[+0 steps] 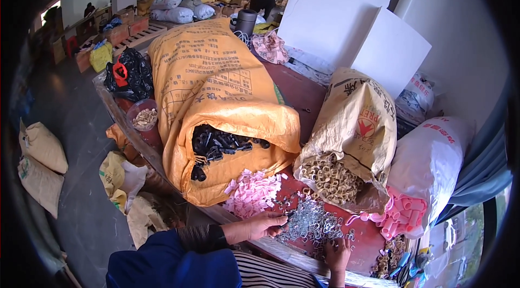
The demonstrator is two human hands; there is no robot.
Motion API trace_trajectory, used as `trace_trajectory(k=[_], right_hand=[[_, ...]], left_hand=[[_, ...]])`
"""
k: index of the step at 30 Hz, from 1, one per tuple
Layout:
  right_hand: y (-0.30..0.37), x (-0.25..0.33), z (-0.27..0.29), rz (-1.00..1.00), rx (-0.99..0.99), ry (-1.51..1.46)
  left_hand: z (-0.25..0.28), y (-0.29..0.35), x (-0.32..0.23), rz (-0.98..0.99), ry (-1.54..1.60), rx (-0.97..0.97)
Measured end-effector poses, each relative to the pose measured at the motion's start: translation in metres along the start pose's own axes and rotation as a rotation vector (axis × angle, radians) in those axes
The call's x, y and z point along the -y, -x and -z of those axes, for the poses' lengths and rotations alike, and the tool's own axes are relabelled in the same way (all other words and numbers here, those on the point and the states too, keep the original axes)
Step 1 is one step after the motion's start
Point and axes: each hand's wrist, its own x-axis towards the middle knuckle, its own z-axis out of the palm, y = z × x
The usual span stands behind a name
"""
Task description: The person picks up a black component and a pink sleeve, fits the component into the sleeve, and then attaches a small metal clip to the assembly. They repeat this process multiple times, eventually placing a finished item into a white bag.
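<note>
My left hand [264, 226] is closed, its fingertips pinching a small black plastic part at the left edge of a pile of small silvery metal hooks [314, 220]. At the pile's near right side is my right hand [337, 254], fingers bent down among the loose hooks; whatever they pinch is too small to make out. Just beyond my left hand lies a heap of pink plastic pieces [253, 193]. A big orange woven sack [227, 87] lies behind it, black plastic parts [219, 142] showing in its mouth.
Right of the orange sack, a tan sack [352, 120] spills tan rings [331, 178]. A white sack [430, 163] holds pink cylinders [403, 213]. Brown pieces [389, 258] and blue-handled tools [403, 263] lie at the right edge. A plastic tub [144, 117] stands on the left.
</note>
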Motion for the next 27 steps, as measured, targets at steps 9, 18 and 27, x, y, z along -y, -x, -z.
trace_trajectory(k=[9,18,27], right_hand=[[0.006,0.001,-0.004,0.017,0.095,0.019],[0.012,-0.013,-0.007,0.068,0.084,0.016],[-0.013,-0.001,-0.009,-0.065,0.17,0.016]], left_hand=[[-0.017,0.008,-0.005,0.026,0.005,-0.038],[-0.015,0.019,0.003,-0.026,-0.002,-0.073],[-0.015,0.014,-0.022,-0.139,0.063,-0.263]])
